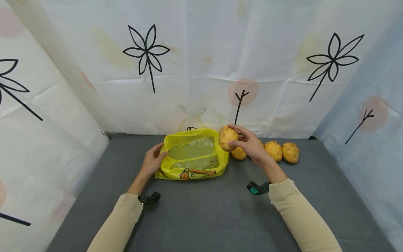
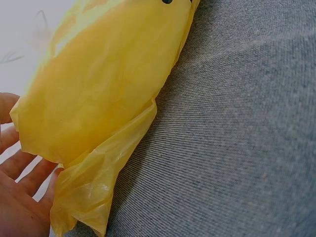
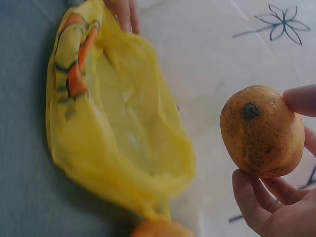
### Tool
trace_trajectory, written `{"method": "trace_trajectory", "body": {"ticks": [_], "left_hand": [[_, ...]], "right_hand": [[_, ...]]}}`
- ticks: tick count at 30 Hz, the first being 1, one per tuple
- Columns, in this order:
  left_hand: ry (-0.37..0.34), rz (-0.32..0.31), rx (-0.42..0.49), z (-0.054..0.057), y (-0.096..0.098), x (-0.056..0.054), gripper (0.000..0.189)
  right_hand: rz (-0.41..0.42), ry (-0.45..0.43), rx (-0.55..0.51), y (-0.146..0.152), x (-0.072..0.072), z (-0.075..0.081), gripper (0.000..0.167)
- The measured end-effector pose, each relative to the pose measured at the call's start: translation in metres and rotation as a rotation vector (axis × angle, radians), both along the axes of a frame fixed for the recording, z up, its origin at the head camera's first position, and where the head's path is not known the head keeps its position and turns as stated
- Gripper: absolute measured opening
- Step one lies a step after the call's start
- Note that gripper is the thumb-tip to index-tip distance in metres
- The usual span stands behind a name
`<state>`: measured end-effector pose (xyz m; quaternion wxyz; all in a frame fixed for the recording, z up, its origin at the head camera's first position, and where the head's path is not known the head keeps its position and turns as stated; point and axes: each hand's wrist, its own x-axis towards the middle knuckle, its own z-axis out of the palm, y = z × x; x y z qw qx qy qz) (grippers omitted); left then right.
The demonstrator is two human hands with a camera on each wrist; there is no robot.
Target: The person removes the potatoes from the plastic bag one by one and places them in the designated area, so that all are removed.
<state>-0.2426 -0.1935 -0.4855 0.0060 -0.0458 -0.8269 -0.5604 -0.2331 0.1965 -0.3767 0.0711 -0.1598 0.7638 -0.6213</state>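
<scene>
My right hand (image 1: 252,145) grips a potato (image 1: 227,138) between thumb and fingers, at the right end of a yellow plastic bag (image 1: 222,164). A dark spot marks this potato (image 3: 261,133) in the right wrist view. The bag lies with its wide mouth facing up and an orange-and-black print on its near side. At its left rim my left hand (image 1: 151,161) holds the edge, thumb over the near part and fingers at the back. In the left wrist view the bag's yellow wall (image 2: 98,94) covers the fingertips.
Right of the bag sits one potato (image 1: 239,154), partly behind the held one. Farther right are a potato (image 1: 273,151) and another potato (image 1: 290,153), with one more mostly hidden behind my right hand. A patterned white curtain (image 1: 195,70) borders the grey table (image 1: 201,213).
</scene>
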Motion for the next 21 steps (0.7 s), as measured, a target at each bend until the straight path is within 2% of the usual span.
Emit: {"method": "trace_trajectory", "body": {"ticks": [14,21], "left_hand": [[0.0,-0.004,0.014,0.0,-0.001,0.001,0.056],[0.006,-0.009,0.02,0.001,-0.001,0.001,0.055]], "right_hand": [[-0.121,-0.007,0.087,0.08,0.01,-0.007,0.065],[-0.186,-0.044,0.111,0.122,0.016,-0.015,0.067]]}}
